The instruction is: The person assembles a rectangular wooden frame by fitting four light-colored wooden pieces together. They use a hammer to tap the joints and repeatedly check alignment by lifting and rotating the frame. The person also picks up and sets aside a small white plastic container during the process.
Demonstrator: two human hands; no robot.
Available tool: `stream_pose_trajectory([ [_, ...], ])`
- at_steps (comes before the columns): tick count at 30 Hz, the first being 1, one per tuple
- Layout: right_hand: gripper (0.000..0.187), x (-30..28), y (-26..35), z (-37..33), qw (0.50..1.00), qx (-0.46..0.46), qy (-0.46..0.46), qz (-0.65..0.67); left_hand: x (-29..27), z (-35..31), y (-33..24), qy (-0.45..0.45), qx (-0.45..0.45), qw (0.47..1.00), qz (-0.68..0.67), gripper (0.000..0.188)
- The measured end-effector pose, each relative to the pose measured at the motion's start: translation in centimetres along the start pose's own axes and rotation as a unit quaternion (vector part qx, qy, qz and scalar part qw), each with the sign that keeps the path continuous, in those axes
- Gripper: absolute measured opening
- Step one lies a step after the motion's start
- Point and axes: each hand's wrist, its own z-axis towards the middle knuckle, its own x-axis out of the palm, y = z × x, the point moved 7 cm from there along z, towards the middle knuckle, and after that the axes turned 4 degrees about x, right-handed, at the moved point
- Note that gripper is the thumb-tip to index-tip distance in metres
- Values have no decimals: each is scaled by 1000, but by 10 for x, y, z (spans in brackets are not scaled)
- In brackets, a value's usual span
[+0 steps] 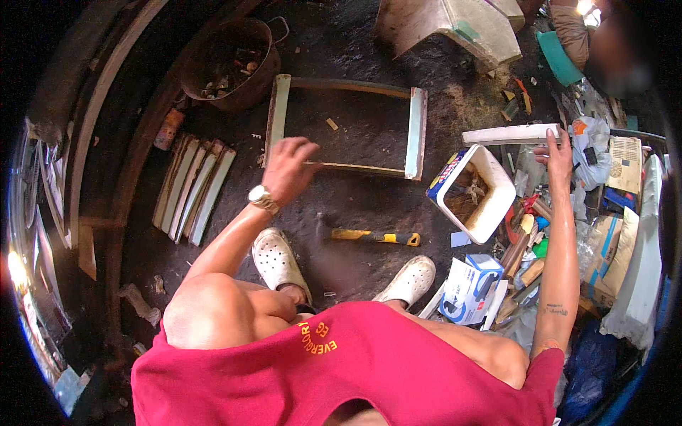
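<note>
The single head-worn fisheye view looks steeply down from close above onto the floor (355, 206), its straight edges bending toward the rim.

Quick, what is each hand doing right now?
Left hand: closed on the thin bar of the wooden frame.
Right hand: closed on the end of a white wooden slat.

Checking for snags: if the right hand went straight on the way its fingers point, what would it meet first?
The right hand already touches the white slat; that slat lies first in its line, though depth is unclear.
</note>
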Motion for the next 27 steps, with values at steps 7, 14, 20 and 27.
stream_pose_trajectory([
  [7, 45, -21, 76, -10, 994, -107, -28, 8, -14, -63, 126, -51, -411, 885, -214, 55],
  [14, 38, 10, 124, -29, 979, -56, 72, 185, 18, -63, 67, 64, -435, 819, -369, 52],
  [20, 32, 133, 64, -59, 925, 149, 221, 271, 23, -63, 60, 6, -454, 816, -357, 60],
  [27, 34, 275, 19, -93, 874, 256, 224, 348, 26, -30, 90, -35, -490, 739, -462, 84],
])
